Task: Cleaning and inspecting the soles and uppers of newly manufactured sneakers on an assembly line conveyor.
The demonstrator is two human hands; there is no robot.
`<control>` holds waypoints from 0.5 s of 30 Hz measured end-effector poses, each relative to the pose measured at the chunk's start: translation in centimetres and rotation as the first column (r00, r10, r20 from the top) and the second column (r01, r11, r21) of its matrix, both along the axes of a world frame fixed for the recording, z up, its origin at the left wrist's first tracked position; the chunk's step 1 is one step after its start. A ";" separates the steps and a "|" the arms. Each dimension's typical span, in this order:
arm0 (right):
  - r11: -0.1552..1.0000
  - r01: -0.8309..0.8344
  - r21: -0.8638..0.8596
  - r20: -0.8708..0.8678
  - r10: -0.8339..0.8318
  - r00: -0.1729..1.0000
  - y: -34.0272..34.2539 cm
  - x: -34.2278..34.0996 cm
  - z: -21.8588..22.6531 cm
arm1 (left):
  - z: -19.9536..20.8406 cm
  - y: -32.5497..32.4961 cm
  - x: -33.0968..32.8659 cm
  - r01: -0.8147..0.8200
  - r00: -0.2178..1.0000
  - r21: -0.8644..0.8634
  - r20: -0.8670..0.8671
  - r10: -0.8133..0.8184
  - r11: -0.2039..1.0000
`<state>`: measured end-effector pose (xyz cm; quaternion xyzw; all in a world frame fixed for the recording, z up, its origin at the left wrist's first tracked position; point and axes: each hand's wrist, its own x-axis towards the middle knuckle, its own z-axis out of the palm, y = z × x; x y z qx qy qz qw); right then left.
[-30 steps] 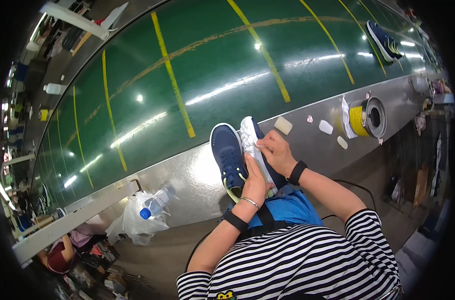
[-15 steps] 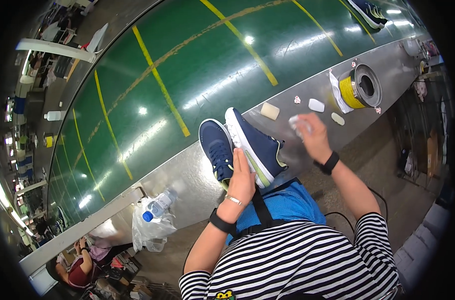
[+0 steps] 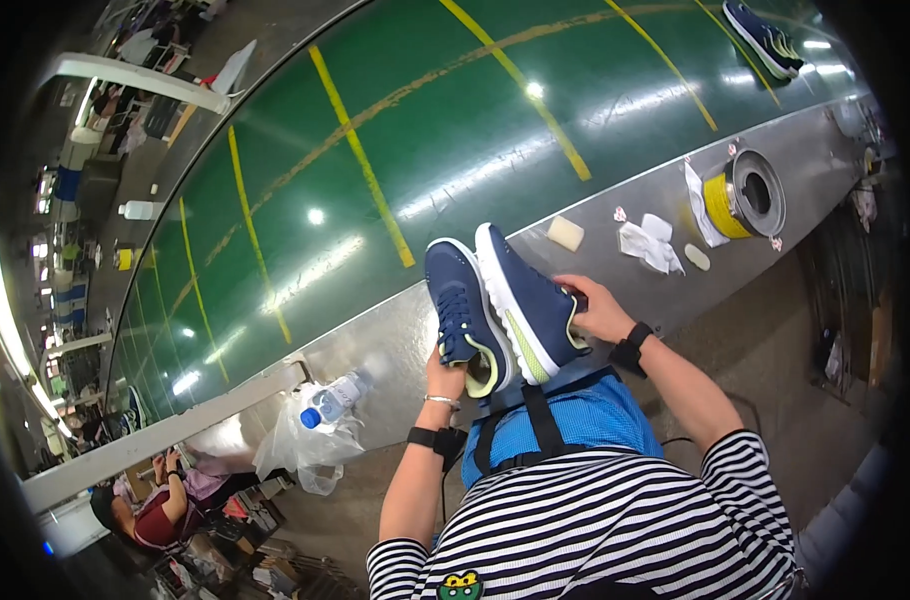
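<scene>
Two navy sneakers with white soles and lime-green lining are side by side at the metal ledge in front of me. The left sneaker [image 3: 459,298] shows its laces and opening. The right sneaker [image 3: 528,285] is tipped on its side, its white sole edge toward the other shoe. My left hand [image 3: 445,378] is closed on the heel side of the left sneaker, some fingers hidden by it. At the collar of the right sneaker, my right hand [image 3: 597,308] is closed, fingertips partly inside the opening. A crumpled white cloth [image 3: 647,250] lies on the ledge, beyond my right hand.
Along the metal ledge [image 3: 395,345] are a cream block [image 3: 565,233], an oval white pad [image 3: 696,257], a yellow-and-silver can [image 3: 745,200] and a water bottle [image 3: 332,398] on a plastic bag. Beyond runs a green belt [image 3: 455,130] with another sneaker [image 3: 765,40]. A co-worker [image 3: 155,515] sits at lower left.
My right hand has let go of the white wad, now on the ledge, and moved left onto the right sneaker. My left hand has shifted from between the shoes to the left sneaker's heel.
</scene>
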<state>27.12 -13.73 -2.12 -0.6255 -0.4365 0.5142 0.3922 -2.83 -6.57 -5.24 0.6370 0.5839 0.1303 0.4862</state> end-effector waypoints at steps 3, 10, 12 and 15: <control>0.956 0.165 -0.243 -0.696 -0.290 0.656 -0.8 -1.5 0.7 | 0.4 -1.2 -1.4 -0.101 0.954 -0.306 0.240 0.180 0.947; 0.951 0.025 -0.309 -0.706 -0.247 0.663 -1.7 -4.0 0.9 | 5.7 -2.1 -0.1 -0.192 0.732 -0.639 0.412 0.542 0.745; 0.973 -0.005 -0.232 -0.592 -0.137 0.794 -1.7 -3.5 1.8 | 6.0 -1.9 -0.1 -0.085 0.618 -0.667 0.547 0.565 0.740; 0.996 -0.035 -0.087 -0.609 -0.026 0.793 -1.8 -3.5 1.7 | 5.9 -1.8 -0.6 -0.002 0.521 -0.722 0.590 0.617 0.692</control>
